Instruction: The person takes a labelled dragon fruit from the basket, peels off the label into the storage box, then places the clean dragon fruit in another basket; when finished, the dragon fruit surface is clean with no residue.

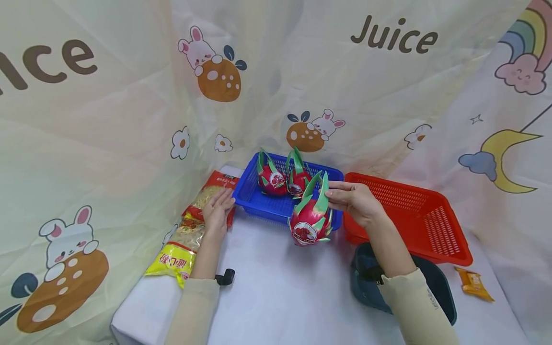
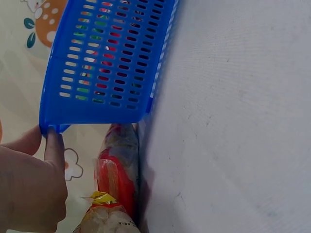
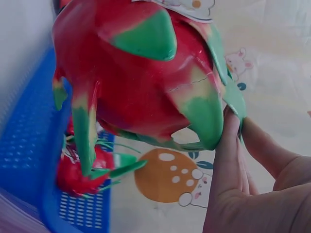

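A red dragon fruit [image 1: 307, 221] with green scales and a round label hangs over the front right corner of the blue basket [image 1: 267, 211]. My right hand [image 1: 355, 199] pinches it by a green leaf tip; the right wrist view shows thumb and fingers on that leaf of the dragon fruit [image 3: 136, 73]. Two more dragon fruits [image 1: 272, 180] sit inside the basket toward its back. At the basket's left end, my left hand [image 1: 218, 211] pinches the rim. The left wrist view has the left hand's [image 2: 36, 179] thumb and a finger at the corner of the blue basket [image 2: 102, 109].
A red basket [image 1: 448, 225] stands right of the blue one. In front of it is a dark teal bin [image 1: 366, 292], partly under my right forearm. An orange packet [image 1: 473, 283] lies at the far right. Bagged dry foods [image 1: 177, 256] lie left, beside my left forearm.
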`<state>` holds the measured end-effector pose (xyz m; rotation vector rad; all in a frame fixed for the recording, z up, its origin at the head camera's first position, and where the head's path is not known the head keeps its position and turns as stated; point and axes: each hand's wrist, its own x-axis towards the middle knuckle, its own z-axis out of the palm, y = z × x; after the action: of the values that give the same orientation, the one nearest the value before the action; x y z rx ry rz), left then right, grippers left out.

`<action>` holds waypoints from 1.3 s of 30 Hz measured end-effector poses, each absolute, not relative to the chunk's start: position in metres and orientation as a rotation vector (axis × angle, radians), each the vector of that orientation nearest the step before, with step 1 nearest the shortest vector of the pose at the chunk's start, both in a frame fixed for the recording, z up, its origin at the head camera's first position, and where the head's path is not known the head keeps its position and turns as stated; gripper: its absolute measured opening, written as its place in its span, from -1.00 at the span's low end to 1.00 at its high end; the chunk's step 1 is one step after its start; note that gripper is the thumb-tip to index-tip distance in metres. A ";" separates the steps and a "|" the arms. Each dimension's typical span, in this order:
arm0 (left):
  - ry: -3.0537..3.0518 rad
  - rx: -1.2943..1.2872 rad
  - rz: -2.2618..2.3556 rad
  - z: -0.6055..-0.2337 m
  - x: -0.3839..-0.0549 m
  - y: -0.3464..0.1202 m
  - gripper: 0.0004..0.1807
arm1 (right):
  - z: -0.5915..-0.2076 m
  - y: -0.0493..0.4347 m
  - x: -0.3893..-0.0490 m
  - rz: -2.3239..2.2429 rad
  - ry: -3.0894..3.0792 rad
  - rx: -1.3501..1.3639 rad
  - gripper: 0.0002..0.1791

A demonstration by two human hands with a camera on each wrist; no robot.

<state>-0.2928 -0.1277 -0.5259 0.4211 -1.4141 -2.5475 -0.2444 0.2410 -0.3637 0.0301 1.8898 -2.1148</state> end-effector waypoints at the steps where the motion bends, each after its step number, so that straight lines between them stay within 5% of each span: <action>1: -1.417 0.420 -2.547 -0.526 -0.293 -0.128 -0.34 | -0.368 0.241 -0.242 -2.116 1.876 0.024 -0.77; 39: -1.511 0.422 -2.471 -0.519 -0.293 -0.126 -0.37 | -0.475 0.253 -0.196 -2.060 1.756 0.166 -0.65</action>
<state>-0.2927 -0.1262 -0.5185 0.4219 -1.5110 -2.4709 -0.1957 0.2529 -0.4753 0.1663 1.7555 -2.0602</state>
